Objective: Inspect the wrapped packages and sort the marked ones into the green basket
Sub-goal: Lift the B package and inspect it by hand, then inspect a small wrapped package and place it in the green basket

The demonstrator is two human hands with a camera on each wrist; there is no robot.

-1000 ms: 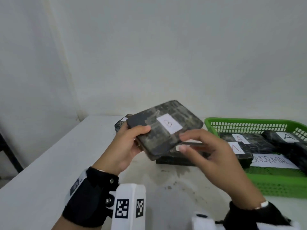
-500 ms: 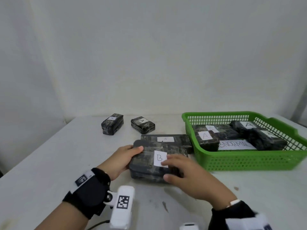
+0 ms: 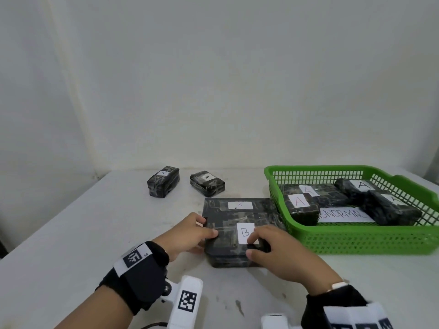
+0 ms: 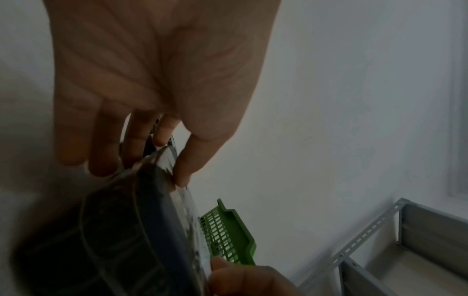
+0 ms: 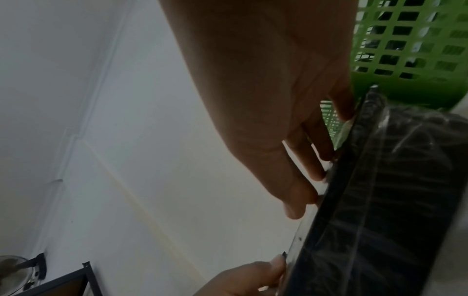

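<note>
**Both hands on the B-labelled package, on the table just beside the green basket**

Head view: the left hand (image 3: pixel 190 231) and right hand (image 3: pixel 273 248) curl round the near corners of the B package (image 3: pixel 228 245), which lies partly on the flat A package (image 3: pixel 240 210) beyond the fingertips; the green basket (image 3: pixel 356 241) stands just right of the right fingers. Risk: mistaking B for a marked one. Left wrist view: thumb (image 4: pixel 187 166) and fingers pinch the wrapped edge; slick film could slip. Right wrist view: fingertips (image 5: pixel 296 208) rest on the top edge, with the basket wall (image 5: pixel 405 60) beyond them; a lift could snag it.
</note>
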